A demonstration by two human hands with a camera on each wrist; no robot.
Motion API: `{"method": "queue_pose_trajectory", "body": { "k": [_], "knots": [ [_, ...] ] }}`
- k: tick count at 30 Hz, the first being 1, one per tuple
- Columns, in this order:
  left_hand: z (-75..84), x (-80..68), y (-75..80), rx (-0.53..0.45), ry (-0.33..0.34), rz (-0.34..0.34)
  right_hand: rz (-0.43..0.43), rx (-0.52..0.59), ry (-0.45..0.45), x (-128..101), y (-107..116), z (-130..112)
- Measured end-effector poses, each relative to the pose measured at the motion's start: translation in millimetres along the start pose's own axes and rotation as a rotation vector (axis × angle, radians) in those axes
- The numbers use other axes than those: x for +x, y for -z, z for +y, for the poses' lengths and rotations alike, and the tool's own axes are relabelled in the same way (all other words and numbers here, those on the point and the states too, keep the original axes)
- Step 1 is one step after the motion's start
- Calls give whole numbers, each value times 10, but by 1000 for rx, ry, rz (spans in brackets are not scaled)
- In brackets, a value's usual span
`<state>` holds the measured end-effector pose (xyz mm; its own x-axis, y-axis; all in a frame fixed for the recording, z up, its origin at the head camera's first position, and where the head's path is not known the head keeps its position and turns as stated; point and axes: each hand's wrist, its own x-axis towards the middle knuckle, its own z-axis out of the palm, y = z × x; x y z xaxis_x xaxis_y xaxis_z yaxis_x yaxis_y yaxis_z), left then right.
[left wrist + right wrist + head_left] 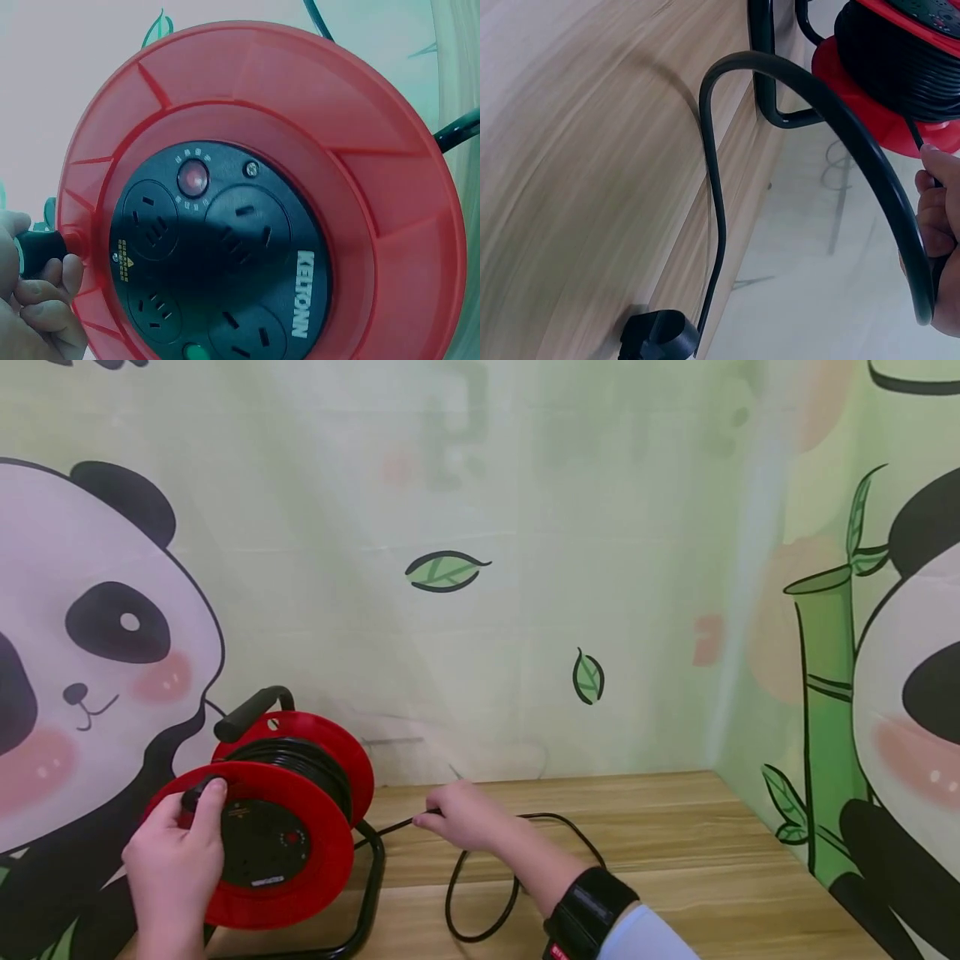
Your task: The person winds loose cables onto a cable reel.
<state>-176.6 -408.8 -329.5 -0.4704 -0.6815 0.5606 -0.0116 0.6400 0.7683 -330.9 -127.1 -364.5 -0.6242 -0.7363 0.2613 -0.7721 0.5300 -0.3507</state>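
Note:
A red cable reel [330,860] with black cable [288,760] wound on its drum stands at the left of the table. My left hand [176,852] grips the black crank knob [41,251] on the reel's front disc. That disc carries a black socket panel [217,262] lettered KELTONN. To the right of the reel, my right hand [465,814] holds the loose cable [870,157] where it leaves the drum. Past this hand the cable loops over the table, and a black plug [658,334] shows at its end in the right wrist view.
A black tube stand [371,893] supports the reel, with a carry handle [251,712] at its top. The wooden table [675,860] meets a printed panda backdrop [525,527] behind and at the right.

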Motion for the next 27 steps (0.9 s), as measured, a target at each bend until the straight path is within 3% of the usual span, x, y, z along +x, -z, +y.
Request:
{"method": "queue_pose_trajectory", "body": {
  "k": [4, 16, 27],
  "knots": [
    [26, -28, -19, 16, -46, -13, -9, 3, 15, 53, -34, -46],
    [164, -140, -76, 52, -156, -165, -44, -52, 70, 196, -229, -136],
    [268, -228, -149, 84, -187, -325, -58, -54, 93, 275, -324, -330]
  ]
}}
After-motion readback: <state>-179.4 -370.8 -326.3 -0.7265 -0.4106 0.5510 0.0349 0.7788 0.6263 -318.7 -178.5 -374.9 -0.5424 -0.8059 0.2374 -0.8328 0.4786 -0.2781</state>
